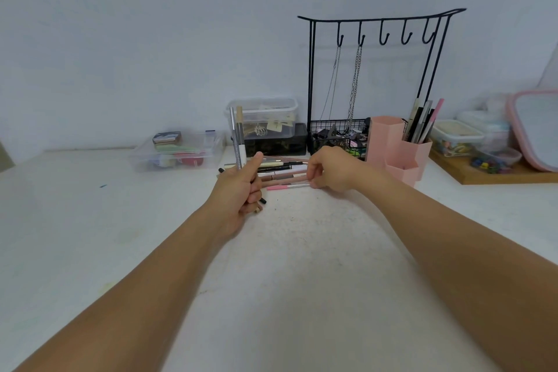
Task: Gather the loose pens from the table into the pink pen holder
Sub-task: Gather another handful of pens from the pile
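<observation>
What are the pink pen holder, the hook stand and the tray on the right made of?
Pen holder: probably plastic, going by its matte, even pink and moulded hexagonal tubes. Hook stand: thin black wire, likely painted metal. Tray: looks like wood, with a light brown flat edge; the grain is too blurred to confirm.

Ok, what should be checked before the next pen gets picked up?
1. Left hand grips its upright pens: ok.
2. Right hand touches the end of the pink-and-white pen: ok; firmly pinched: cannot tell.
3. Pile of loose pens within reach, between the hands: ok.
4. Pink pen holder upright, just right of the right hand: ok.
5. Room in the holder: the tall back cup already holds pens; the front cups: cannot tell.
6. Table all gathered: not ok, pens remain.
</observation>
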The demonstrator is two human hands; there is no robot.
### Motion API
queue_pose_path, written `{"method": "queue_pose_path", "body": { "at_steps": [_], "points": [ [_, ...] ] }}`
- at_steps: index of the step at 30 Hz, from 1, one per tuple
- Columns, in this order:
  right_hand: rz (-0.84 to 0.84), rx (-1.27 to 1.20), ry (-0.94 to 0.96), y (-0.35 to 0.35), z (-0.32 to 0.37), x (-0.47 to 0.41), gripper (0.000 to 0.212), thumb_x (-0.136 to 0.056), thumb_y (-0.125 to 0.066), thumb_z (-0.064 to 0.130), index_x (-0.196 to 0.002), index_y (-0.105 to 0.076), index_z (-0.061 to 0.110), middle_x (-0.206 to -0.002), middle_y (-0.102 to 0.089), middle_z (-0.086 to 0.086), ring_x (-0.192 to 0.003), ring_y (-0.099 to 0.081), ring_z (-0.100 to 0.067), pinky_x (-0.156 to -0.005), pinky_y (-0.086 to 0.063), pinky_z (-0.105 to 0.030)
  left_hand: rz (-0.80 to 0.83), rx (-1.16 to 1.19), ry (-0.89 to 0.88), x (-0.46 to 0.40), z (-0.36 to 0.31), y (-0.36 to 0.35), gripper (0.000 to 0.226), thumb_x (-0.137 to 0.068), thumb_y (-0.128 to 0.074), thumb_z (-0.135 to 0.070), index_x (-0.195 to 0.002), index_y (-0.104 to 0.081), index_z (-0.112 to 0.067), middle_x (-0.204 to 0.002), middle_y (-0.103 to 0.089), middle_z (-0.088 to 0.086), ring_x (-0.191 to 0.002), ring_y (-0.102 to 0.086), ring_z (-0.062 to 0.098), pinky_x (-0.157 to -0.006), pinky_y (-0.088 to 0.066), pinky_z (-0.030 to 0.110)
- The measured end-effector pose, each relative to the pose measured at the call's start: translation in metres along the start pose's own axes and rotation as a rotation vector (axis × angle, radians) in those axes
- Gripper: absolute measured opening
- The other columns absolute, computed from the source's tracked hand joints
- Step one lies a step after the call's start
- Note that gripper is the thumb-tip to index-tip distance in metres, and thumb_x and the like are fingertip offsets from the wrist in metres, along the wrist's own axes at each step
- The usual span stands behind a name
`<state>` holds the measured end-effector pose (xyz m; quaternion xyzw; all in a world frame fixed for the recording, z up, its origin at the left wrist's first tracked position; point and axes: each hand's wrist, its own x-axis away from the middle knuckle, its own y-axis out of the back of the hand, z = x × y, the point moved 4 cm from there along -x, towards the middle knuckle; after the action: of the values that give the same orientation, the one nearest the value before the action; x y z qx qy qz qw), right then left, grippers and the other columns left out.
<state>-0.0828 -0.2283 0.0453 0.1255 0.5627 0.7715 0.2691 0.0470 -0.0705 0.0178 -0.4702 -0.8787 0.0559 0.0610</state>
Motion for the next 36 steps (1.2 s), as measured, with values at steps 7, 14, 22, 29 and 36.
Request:
{"method": "queue_pose_path", "body": {
  "at_steps": [7,14,22,29,36],
  "points": [
    [0.017,-0.056,-0.011,0.004,-0.001,0.002,0.011,-0.083,-0.078,0.007,-0.094,-0.077,0.007,-0.071,-0.061,0.014,-0.069,-0.057,-0.004,-0.058,-0.039,-0.007,0.030,-0.008,0.020,0.000,0.003,-0.004,0.047,-0.096,-0.062,-0.046,-0.066,-0.033,-0.024,-0.056,-0.025,-0.002,-0.042,-0.023,0.010,-0.038,-0.016,0.020],
    [-0.149,-0.573,-0.029,0.036,0.030,0.008,0.004,-0.089,-0.073,0.014,-0.092,-0.071,0.011,-0.076,-0.069,-0.002,-0.060,-0.058,-0.012,-0.056,-0.048,-0.023,0.068,-0.006,0.011,-0.001,0.005,-0.007,0.040,-0.096,-0.060,-0.047,-0.072,-0.048,-0.018,-0.060,-0.042,0.000,-0.041,-0.029,0.008,-0.036,-0.020,0.018],
    [-0.286,-1.055,-0.179,-0.005,0.061,0.027,0.016,-0.090,-0.071,0.006,-0.104,-0.067,-0.001,-0.080,-0.069,-0.013,-0.059,-0.060,-0.014,-0.046,-0.048,-0.018,0.149,-0.055,0.023,0.009,0.005,-0.018,0.046,-0.098,-0.054,-0.051,-0.108,-0.073,-0.011,-0.080,-0.074,0.003,-0.065,-0.070,0.011,-0.046,-0.050,0.024],
    [-0.438,-1.143,-0.100,-0.029,0.053,0.045,0.013,-0.093,-0.067,0.011,-0.103,-0.075,0.009,-0.085,-0.072,-0.004,-0.066,-0.065,-0.001,-0.056,-0.048,-0.011,0.275,-0.071,0.056,0.013,0.010,-0.024,0.033,-0.096,-0.058,-0.050,-0.095,-0.060,-0.017,-0.059,-0.035,-0.003,-0.045,-0.031,0.008,-0.036,-0.021,0.018],
    [-0.519,-0.202,-0.071,-0.025,0.015,0.053,0.025,-0.092,-0.068,0.023,-0.117,-0.068,0.019,-0.113,-0.066,0.000,-0.101,-0.059,-0.016,-0.088,-0.048,-0.031,0.181,-0.045,0.052,0.009,0.009,-0.018,0.037,-0.096,-0.059,-0.050,-0.077,-0.044,-0.022,-0.056,-0.031,-0.004,-0.042,-0.024,0.007,-0.036,-0.015,0.018]
  ]
}}
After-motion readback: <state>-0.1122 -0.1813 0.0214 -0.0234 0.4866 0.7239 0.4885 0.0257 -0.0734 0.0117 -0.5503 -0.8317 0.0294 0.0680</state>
